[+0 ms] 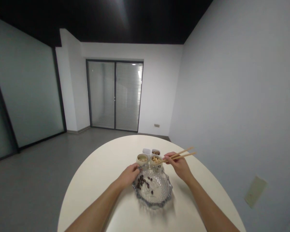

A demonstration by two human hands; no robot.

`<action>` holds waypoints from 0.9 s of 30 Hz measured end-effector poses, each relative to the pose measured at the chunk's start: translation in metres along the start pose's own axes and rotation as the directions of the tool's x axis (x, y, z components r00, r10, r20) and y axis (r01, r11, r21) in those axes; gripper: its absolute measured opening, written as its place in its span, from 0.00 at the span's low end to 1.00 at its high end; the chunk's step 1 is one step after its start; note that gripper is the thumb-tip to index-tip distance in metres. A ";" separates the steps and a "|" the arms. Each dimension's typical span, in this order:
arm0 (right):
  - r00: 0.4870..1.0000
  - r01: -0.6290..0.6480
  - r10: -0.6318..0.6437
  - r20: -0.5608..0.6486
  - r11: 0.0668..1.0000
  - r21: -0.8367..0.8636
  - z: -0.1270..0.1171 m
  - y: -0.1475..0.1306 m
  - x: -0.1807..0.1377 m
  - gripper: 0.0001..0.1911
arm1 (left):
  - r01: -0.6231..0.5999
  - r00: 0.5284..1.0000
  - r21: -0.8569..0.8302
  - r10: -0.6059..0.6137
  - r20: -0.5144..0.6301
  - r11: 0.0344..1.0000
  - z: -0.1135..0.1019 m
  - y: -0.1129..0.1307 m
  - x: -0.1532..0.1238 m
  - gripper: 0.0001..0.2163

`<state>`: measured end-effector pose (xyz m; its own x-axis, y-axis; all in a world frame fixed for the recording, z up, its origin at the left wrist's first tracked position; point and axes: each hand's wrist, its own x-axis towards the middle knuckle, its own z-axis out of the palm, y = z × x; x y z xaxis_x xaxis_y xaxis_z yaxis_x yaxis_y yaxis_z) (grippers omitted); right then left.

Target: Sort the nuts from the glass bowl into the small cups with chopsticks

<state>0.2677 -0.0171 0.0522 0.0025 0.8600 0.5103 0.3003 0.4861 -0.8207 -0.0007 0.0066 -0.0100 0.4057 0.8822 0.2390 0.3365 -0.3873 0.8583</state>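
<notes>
Well inside table (93,174) edge | glass bowl (159,188) | left hand (130,174) holding rim (154,204)

left hand (130,175): bare, rounded back, slim fingers, nails too small to make out
left forearm (96,207): bare to picture edge, smooth outline, widens away from wrist
right hand (180,165): bare, narrow, slender fingers, fine detail blurred
right forearm (206,206): bare to picture edge, slim, tapers evenly toward wrist

Ceiling (145,21): black
Doors (115,96): dark-framed, with blinds (128,104)
Partition (33,96): frosted glass
Floor (38,180): grey
Worktop (94,170): round, cream
Wall plate (255,191): pale, rectangular
</notes>
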 end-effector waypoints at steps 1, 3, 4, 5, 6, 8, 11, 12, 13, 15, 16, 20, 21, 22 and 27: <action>0.999 -0.021 0.021 0.042 1.000 0.005 -0.002 -0.003 -0.003 0.20 | -0.003 1.000 0.000 0.003 -0.001 1.000 0.000 0.000 0.000 0.12; 0.992 -0.057 0.055 0.111 0.998 0.013 -0.005 -0.006 -0.009 0.19 | -0.007 1.000 -0.006 0.007 -0.004 1.000 0.000 0.001 0.000 0.12; 0.988 -0.070 0.067 0.140 0.997 0.018 -0.005 -0.006 -0.011 0.19 | -0.007 1.000 -0.011 0.007 -0.004 1.000 0.000 0.001 0.000 0.12; 0.983 -0.080 0.075 0.165 0.997 0.025 -0.005 -0.006 -0.013 0.19 | -0.005 1.000 -0.016 0.005 -0.003 1.000 0.000 0.001 -0.001 0.12; 0.980 -0.086 0.079 0.184 0.996 0.031 -0.004 -0.005 -0.014 0.18 | 0.000 1.000 -0.019 0.000 -0.002 1.000 0.000 0.001 -0.001 0.12; 0.976 -0.088 0.078 0.205 0.995 0.037 -0.003 -0.002 -0.014 0.18 | 0.011 1.000 -0.020 -0.011 -0.004 1.000 0.001 0.001 0.000 0.12; 0.972 -0.083 0.075 0.224 0.996 0.026 -0.002 0.002 -0.015 0.17 | 0.010 1.000 -0.011 -0.010 -0.010 1.000 0.001 -0.001 0.000 0.11; 0.970 -0.080 0.074 0.232 0.997 0.017 -0.001 0.004 -0.015 0.17 | 0.008 1.000 -0.007 -0.008 -0.011 1.000 0.001 -0.001 0.000 0.11; 0.968 -0.077 0.073 0.240 0.997 0.011 -0.001 0.004 -0.015 0.17 | 0.010 1.000 -0.004 -0.010 -0.013 1.000 0.001 -0.002 0.001 0.11; 0.964 -0.076 0.072 0.255 0.997 0.006 -0.001 0.005 -0.016 0.17 | 0.020 1.000 -0.004 -0.020 -0.018 1.000 0.002 -0.002 0.001 0.11; 0.963 -0.077 0.072 0.260 0.997 0.007 -0.001 0.005 -0.016 0.17 | 0.024 0.999 -0.007 -0.024 -0.021 1.000 0.002 -0.002 0.000 0.11; 0.962 -0.086 0.081 0.261 0.996 0.011 -0.001 0.006 -0.016 0.19 | 0.021 0.999 -0.020 -0.022 -0.024 1.000 0.001 0.000 0.000 0.11; 0.962 -0.089 0.082 0.261 0.996 0.015 -0.001 0.007 -0.016 0.19 | 0.019 1.000 -0.019 -0.020 -0.022 1.000 0.001 0.000 -0.001 0.11; 0.962 -0.090 0.081 0.262 0.996 0.021 0.000 0.008 -0.016 0.19 | 0.017 1.000 -0.018 -0.017 -0.019 1.000 0.001 0.001 -0.001 0.11; 0.964 -0.075 0.065 0.259 0.997 0.027 0.003 0.009 -0.016 0.18 | 0.026 0.999 -0.035 -0.027 -0.021 0.999 0.000 0.002 -0.001 0.11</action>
<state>0.2676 -0.0261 0.0354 -0.2249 0.9008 0.3715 0.2734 0.4243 -0.8633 0.0001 0.0049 -0.0086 0.3789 0.8976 0.2251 0.3172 -0.3545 0.8796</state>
